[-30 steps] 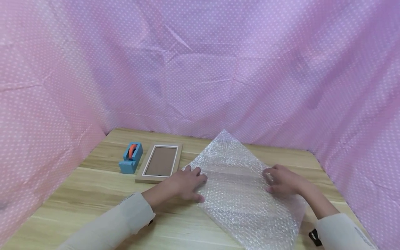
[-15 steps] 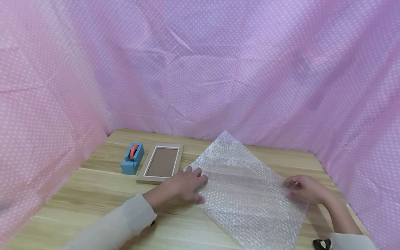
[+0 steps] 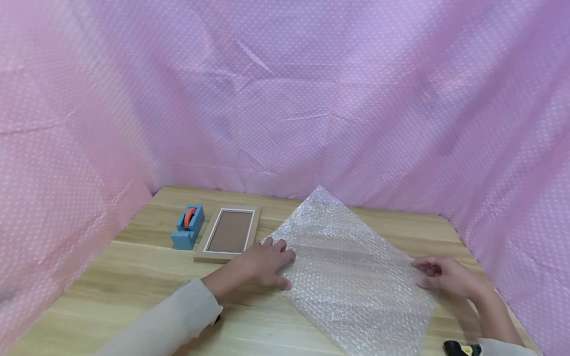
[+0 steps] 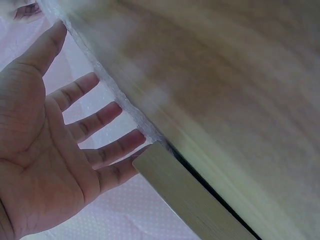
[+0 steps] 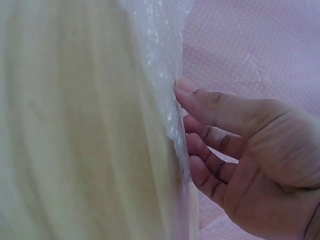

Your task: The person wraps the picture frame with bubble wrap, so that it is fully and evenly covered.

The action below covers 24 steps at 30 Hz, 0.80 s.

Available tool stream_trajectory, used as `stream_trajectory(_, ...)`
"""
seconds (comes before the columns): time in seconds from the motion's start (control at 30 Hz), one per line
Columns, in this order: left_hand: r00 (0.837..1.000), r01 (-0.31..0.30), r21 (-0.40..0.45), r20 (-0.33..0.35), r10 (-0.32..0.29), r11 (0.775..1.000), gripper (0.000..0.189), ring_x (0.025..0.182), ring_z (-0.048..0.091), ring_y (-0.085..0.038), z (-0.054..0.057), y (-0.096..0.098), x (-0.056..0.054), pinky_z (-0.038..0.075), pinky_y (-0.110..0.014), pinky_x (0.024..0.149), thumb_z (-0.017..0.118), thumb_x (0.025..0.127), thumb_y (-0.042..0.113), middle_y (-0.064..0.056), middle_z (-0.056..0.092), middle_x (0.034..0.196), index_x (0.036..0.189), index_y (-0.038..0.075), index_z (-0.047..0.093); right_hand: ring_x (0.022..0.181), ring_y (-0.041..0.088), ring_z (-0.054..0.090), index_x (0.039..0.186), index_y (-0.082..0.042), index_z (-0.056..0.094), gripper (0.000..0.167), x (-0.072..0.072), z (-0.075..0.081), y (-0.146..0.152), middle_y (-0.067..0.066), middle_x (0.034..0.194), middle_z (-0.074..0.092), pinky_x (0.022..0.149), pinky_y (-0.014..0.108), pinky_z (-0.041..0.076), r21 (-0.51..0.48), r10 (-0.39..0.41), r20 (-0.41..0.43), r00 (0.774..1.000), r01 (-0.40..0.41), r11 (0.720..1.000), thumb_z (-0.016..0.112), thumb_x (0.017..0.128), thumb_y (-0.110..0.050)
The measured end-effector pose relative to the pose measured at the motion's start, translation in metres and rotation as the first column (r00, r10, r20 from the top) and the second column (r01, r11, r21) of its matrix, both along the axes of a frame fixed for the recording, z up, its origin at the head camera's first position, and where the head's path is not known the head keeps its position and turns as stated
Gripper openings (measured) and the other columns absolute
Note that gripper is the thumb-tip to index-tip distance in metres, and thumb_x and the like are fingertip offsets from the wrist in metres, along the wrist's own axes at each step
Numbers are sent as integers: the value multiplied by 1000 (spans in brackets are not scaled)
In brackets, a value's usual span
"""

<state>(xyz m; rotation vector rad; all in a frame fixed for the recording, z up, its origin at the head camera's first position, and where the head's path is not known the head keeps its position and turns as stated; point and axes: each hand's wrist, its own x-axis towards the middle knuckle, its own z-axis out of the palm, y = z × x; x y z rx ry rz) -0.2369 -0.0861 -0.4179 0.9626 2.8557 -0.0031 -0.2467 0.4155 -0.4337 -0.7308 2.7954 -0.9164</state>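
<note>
A sheet of clear bubble wrap (image 3: 347,267) lies flat on the wooden table, one corner pointing to the back. My left hand (image 3: 267,264) rests at its left corner with fingers spread and fairly straight; in the left wrist view its fingertips touch the wrap's edge (image 4: 120,97). At the sheet's right corner is my right hand (image 3: 450,277), fingers loosely bent. In the right wrist view the thumb and fingertips of that hand (image 5: 240,145) rest along the wrap's edge. A picture frame (image 3: 231,230) with a white inner border lies just beyond my left hand.
Left of the frame stands a blue tape dispenser (image 3: 188,226) with an orange roll. The wooden table (image 3: 133,277) is enclosed behind and at the sides by a pink polka-dot cloth (image 3: 285,99). The wrap's near corner runs past the bottom of the head view.
My right hand has slid from the middle right of the bubble wrap outward and toward me to its right corner. The left hand has stayed in place; frame and dispenser are unmoved.
</note>
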Motion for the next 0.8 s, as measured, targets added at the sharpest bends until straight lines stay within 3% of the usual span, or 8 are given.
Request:
stream_trajectory(0.1,1000,24,30,20,-24,999,64,109,54,-25,2,-5,-4,54,-41,77,68,87,66,-1,57,126,138,27,59,94,1,58,123,3,68,44,0,-1,-2,12,114,70,76,22,52,-9,-27,30,999,27,1000,82,87,-16)
stream_trajectory(0.2,997,30,120,63,-38,992,58,112,59,-27,8,-13,-14,55,-45,86,67,93,57,-3,59,130,138,21,59,95,3,58,126,3,67,47,0,0,-2,13,117,69,77,22,51,-7,-60,83,995,61,998,82,87,-18)
stream_trajectory(0.37,994,-27,297,113,-7,955,52,127,57,-33,17,-36,-39,49,-50,104,64,101,40,-14,57,142,141,8,58,96,4,59,125,3,67,48,1,1,-4,14,117,69,77,23,52,-12,-73,88,993,75,997,83,86,-19)
stream_trajectory(0.47,995,-50,354,98,16,934,48,129,55,-35,21,-55,-56,49,-51,104,64,102,32,-16,56,141,140,3,58,94,3,59,124,3,68,47,0,1,-4,13,114,69,76,23,52,-24,-62,73,995,64,998,84,85,-19)
stream_trajectory(0.63,998,-65,383,34,57,921,47,121,59,-35,23,-81,-82,50,-50,101,66,102,25,-18,58,137,140,-1,56,93,3,58,123,3,68,46,0,0,-4,11,112,69,76,22,51,-26,-72,75,995,74,997,84,85,-19)
stream_trajectory(0.8,989,-146,437,70,129,887,45,126,56,-40,21,-101,-104,47,-54,104,65,101,18,-23,58,137,140,-3,55,91,2,57,121,5,68,44,0,-3,-2,9,108,69,74,22,50,-36,-65,61,996,67,997,84,85,-15)
